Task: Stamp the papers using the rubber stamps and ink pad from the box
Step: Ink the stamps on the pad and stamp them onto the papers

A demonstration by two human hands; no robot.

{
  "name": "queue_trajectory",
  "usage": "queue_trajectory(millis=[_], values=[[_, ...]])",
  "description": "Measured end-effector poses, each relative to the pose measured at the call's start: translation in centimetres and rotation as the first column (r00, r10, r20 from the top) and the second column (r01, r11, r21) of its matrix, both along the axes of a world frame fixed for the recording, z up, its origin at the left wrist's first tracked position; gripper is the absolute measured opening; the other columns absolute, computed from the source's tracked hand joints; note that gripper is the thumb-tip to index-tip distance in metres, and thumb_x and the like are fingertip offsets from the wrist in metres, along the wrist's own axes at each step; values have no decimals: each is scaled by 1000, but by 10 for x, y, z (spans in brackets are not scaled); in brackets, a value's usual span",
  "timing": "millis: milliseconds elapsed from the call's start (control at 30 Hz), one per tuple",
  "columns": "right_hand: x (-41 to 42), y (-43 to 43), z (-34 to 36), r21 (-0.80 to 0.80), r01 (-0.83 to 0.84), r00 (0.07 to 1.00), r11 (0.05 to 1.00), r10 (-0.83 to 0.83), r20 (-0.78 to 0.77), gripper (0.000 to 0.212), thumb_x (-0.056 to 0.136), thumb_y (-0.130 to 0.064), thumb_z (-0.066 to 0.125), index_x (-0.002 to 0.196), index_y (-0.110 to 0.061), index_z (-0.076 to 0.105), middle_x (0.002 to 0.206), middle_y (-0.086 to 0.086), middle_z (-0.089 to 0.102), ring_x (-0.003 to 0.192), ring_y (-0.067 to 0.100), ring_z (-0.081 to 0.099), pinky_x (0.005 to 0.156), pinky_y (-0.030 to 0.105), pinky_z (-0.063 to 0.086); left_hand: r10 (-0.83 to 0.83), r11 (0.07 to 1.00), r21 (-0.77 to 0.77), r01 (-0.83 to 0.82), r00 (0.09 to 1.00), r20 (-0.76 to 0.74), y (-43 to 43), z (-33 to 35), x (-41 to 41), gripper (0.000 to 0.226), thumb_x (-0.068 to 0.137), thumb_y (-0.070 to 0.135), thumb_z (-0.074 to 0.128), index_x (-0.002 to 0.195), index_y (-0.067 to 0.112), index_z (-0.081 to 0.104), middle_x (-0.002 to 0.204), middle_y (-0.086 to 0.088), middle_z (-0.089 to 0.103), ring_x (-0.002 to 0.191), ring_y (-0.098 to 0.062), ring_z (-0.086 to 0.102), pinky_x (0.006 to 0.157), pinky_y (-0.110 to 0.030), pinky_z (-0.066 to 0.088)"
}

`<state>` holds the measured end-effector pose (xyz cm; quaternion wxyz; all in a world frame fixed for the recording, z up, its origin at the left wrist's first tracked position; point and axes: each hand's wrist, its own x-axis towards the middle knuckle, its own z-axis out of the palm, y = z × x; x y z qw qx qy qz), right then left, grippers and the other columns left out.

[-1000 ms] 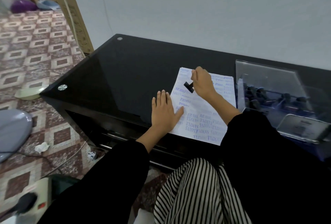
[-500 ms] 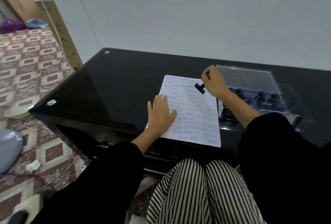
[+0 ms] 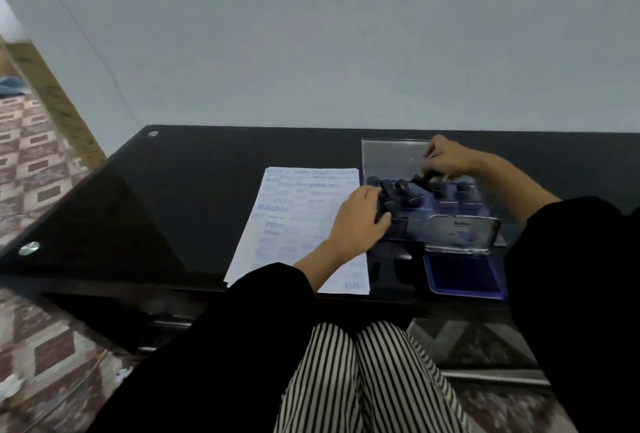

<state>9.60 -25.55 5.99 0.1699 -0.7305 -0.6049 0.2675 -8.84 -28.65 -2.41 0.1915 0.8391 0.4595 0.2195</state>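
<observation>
A white paper [image 3: 294, 218] covered in blue stamp marks lies on the black glass table [image 3: 194, 197]. To its right stands a clear plastic box [image 3: 391, 159] with several black rubber stamps [image 3: 401, 187] in it. My right hand [image 3: 446, 157] pinches one black stamp [image 3: 425, 178] low over the box's stamp row. My left hand [image 3: 360, 221] is at the box's left end, its fingers and thumb curled round another black stamp [image 3: 383, 213]. In front of the box the blue ink pad [image 3: 464, 277] lies open, its lid [image 3: 460, 232] raised.
The table's front edge runs just above my striped knees [image 3: 360, 377]. A grey wall [image 3: 346, 34] stands right behind the table. Patterned floor tiles [image 3: 31, 162] lie to the left, and a wooden board [image 3: 52, 93] leans against the wall.
My right hand carried its stamp from over the paper to the box. My left hand left the paper and took hold of a stamp at the box's left end. The view swung right.
</observation>
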Motion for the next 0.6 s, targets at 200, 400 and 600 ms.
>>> queue_trajectory(millis=[200,400,600], values=[[9,-13,-9,-44,-53,998,998,51,-42,29,83,-12,68,99,-8,45,77,1,51,60,12,53,53,23,43,-25,1000,-20,22,989,-147,4,-3,29,57,93,36,50,136,0,37,139,-15,39,131,-29,35,107,-39,33],[8,-13,-11,-4,-62,998,998,62,-29,22,80,-15,72,76,-14,51,76,2,58,61,12,58,45,15,50,-38,999,-12,36,965,-258,2,-10,35,76,91,47,48,146,3,20,155,-16,14,145,-29,7,117,-43,17],[3,-16,-27,-28,-35,986,999,40,164,20,78,-13,74,93,1,68,84,15,67,59,18,57,54,23,49,-28,1000,-2,28,963,-269,3,-11,37,79,91,46,49,147,3,13,157,-15,7,146,-28,2,119,-42,13]])
